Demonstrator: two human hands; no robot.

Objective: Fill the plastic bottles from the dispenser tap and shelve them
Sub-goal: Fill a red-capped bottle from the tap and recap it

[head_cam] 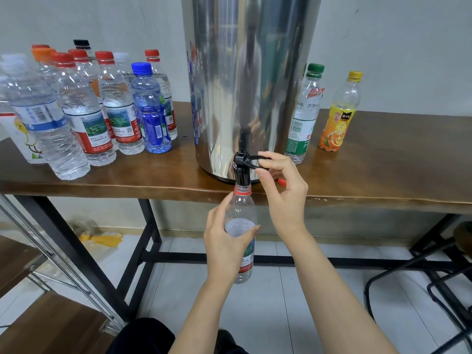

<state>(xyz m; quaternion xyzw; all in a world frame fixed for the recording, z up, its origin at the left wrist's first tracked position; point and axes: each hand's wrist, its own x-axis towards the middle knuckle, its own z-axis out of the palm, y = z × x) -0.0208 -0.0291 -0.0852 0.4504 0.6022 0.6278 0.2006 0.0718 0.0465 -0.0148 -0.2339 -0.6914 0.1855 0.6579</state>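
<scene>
Left hand (224,241) clamped round uncapped bottle (241,226), frame centre.
Right hand (281,185) pinches black tap lever (251,159); bottle mouth under spout.

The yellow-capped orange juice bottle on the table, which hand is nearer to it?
Right. The right hand pinches the black tap lever, left of the orange juice bottle; the left hand holds the clear bottle lower, farther left.

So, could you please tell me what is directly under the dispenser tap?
An uncapped plastic bottle, its mouth at the tap, held by the left hand. That hand covers its middle, hiding the water level.
</scene>
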